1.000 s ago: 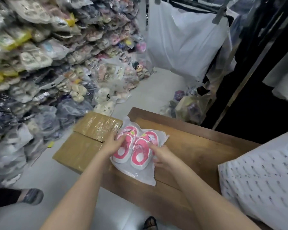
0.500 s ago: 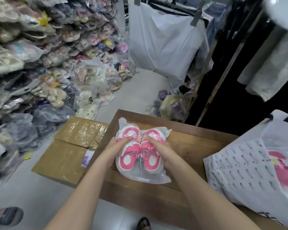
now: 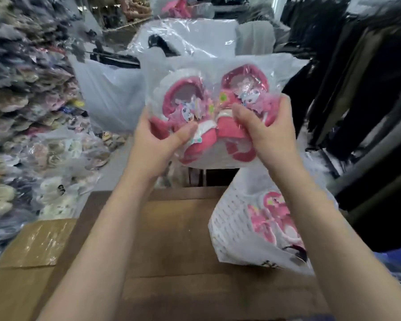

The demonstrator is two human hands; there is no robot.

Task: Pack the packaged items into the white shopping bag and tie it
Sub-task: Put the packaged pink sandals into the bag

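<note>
A pair of pink children's shoes in a clear plastic package (image 3: 218,98) is held up in the air above the wooden table (image 3: 171,239). My left hand (image 3: 155,144) grips its lower left side and my right hand (image 3: 264,133) grips its lower right side. The white shopping bag (image 3: 236,228) with small dark print lies on the table at the right, below my right forearm. Another pink packaged item shows through its side.
A taped cardboard box (image 3: 30,246) sits at the table's left. Heaps of bagged shoes (image 3: 33,123) fill the left side. A large white plastic bag (image 3: 111,96) hangs behind. Dark clothes (image 3: 357,89) hang on the right.
Both hands have lifted the packaged pink shoes off the table and turned them upright. The view has swung right, and the white bag now lies close under my right arm.
</note>
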